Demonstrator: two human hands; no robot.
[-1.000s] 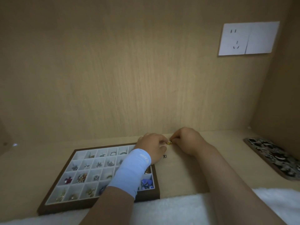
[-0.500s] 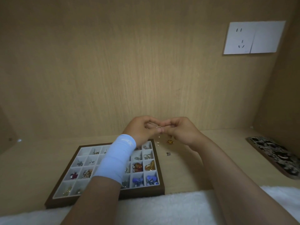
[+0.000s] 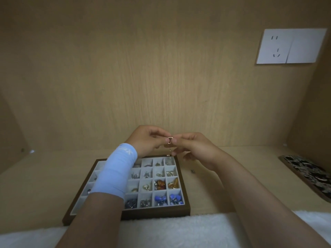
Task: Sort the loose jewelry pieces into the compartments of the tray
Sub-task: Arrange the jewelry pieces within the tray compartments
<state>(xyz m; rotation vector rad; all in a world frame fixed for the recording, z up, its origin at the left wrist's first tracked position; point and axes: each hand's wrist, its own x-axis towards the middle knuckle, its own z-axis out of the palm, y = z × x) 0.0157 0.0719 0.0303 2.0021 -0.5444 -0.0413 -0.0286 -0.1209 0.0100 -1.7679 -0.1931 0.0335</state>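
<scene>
Pinching a small gold earring (image 3: 170,139) between left grip (image 3: 148,140) and right grip (image 3: 195,149), both curled on its hoop, above the far right corner of the tray (image 3: 155,214). Dangling its fine chain straight down, long axis upright. Covering the tray's left compartments with a blue sleeve (image 3: 116,172). Leaving one loose piece (image 3: 192,171) lying on the table (image 3: 39,185) just right of the tray, a patterned board (image 3: 308,174) well apart.

Light wooden back wall (image 3: 125,68) with fine upright grain, white wall socket (image 3: 290,46) at its upper right, darker side wall (image 3: 320,113) on the right, pale wooden shelf (image 3: 35,185) below, white fluffy cloth (image 3: 170,230) along the near edge, dim warm light.
</scene>
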